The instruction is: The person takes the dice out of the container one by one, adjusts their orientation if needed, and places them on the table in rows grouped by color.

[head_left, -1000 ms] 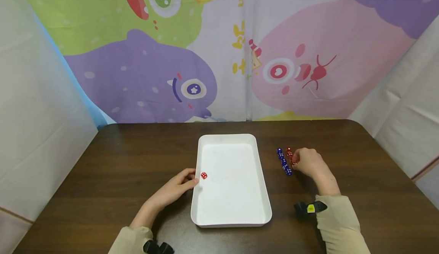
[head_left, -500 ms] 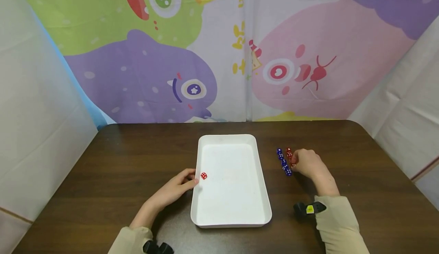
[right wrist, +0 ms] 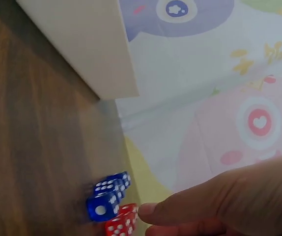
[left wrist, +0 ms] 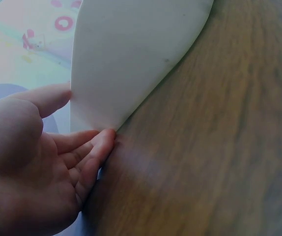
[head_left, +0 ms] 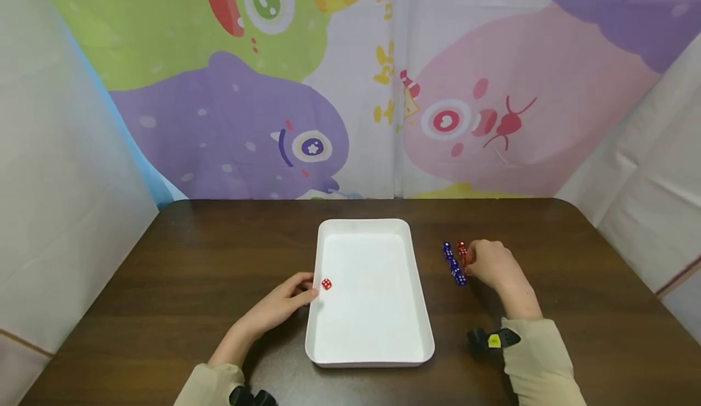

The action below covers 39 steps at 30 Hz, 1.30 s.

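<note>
A white rectangular tray (head_left: 369,296) lies on the table with one red die (head_left: 326,284) inside, near its left wall. My left hand (head_left: 276,305) holds the tray's left side, thumb at the rim; in the left wrist view its fingertips (left wrist: 109,135) meet the lower edge of the outer wall. Right of the tray, a row of red dice (head_left: 462,249) stands beside a row of blue dice (head_left: 454,264). My right hand (head_left: 498,269) pinches at the near end of the red row, its thumb (right wrist: 153,212) against a red die (right wrist: 116,227) in the right wrist view.
The dark wooden table (head_left: 230,241) runs back to a cartoon-print cloth (head_left: 350,89). White cloth (head_left: 71,150) hangs at the left, and more at the right. Each sleeve carries a black wrist camera, the right one (head_left: 484,339) just above the table.
My right hand has shifted slightly toward me along the red row, and its nearest red dice sit a little straighter in line. The left hand keeps its place on the tray.
</note>
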{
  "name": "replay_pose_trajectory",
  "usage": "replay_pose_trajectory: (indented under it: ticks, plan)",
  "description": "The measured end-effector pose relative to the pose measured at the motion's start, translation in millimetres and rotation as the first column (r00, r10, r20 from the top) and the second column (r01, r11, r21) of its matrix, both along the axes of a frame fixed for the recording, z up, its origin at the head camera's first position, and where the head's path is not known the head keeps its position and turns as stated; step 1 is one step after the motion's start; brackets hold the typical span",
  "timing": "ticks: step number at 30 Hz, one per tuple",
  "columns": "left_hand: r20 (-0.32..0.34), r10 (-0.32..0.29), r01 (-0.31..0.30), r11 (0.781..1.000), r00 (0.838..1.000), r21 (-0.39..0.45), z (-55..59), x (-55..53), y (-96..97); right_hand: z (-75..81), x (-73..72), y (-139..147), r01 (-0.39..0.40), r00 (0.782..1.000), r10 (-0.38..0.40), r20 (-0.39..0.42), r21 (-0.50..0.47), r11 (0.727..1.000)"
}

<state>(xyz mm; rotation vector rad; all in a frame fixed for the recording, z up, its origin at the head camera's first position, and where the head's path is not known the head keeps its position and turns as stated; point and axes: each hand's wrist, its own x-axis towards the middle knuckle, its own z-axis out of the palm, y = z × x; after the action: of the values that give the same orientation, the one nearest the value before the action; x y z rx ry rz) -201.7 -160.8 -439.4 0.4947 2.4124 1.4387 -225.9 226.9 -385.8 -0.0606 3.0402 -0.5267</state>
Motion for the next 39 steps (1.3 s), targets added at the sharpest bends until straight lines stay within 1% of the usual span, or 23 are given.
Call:
replay_pose_trajectory:
  ticks: [3, 5, 11, 14, 20, 24, 32, 35, 37, 39]
  plan:
    - [0.004, -0.001, 0.001, 1.000, 1.000, 0.002, -1.9, 0.4, 0.2, 4.3, 2.3, -3, 0.003, 0.999, -0.002, -0.039, 0.023, 1.000]
    - [0.001, -0.006, 0.006, 1.000, 1.000, 0.002, -2.3, 0.5, -0.2, 8.3, 2.1, -7, -0.010, 0.998, 0.012, -0.062, 0.030, 0.999]
    - [-0.006, 0.004, -0.004, 1.000, 1.000, 0.012, 1.3, 1.2, -2.0, 21.7, -4.6, -31, -0.105, 0.987, 0.105, -0.124, 0.002, 0.994]
    - [-0.006, 0.005, -0.005, 1.000, 1.000, 0.017, 2.3, 0.9, -1.8, 26.8, -8.1, -44, -0.137, 0.980, 0.135, -0.148, -0.005, 0.991]
    - [-0.011, -0.004, 0.004, 1.000, 1.000, 0.017, 0.9, -0.2, -1.3, 33.5, -12.4, -66, -0.178, 0.975, 0.172, -0.140, -0.033, 0.983]
    - [-0.008, -0.005, 0.005, 1.000, 1.000, 0.012, 0.4, 0.2, -1.5, 35.8, -13.5, -81, -0.199, 0.970, 0.191, -0.153, -0.041, 0.979]
    - [0.001, 0.009, -0.009, 1.000, 1.000, 0.018, 1.8, 2.1, -1.5, 36.2, -13.3, -116, -0.272, 0.938, 0.262, -0.227, -0.017, 0.962]
    - [0.007, 0.012, -0.012, 1.000, 1.000, 0.023, 2.4, 2.7, -1.1, 35.9, -13.1, -127, -0.292, 0.932, 0.281, -0.228, -0.013, 0.956]
    - [0.010, 0.014, -0.014, 1.000, 1.000, 0.023, 2.1, 2.7, -1.0, 35.4, -13.7, -134, -0.313, 0.925, 0.306, -0.227, 0.005, 0.950]
    - [0.009, 0.014, -0.015, 1.000, 1.000, 0.023, 2.1, 2.4, -1.1, 34.2, -15.3, -140, -0.343, 0.913, 0.341, -0.225, 0.031, 0.939]
